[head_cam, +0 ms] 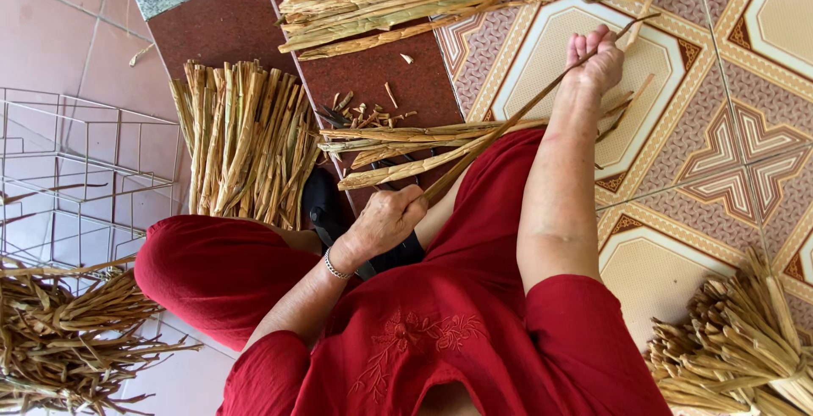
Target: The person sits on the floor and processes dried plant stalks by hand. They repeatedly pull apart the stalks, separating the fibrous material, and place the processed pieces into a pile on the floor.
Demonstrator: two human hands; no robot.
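Holding one dried reed strip (508,124) between us, our left hand (385,219) fists its seven-o'clock end, our right hand (597,60) pinches its one-o'clock end; both grips pressed together.

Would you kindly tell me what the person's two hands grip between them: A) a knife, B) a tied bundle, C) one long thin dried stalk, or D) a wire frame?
C: the left hand and right hand each close on the same long thin stalk.
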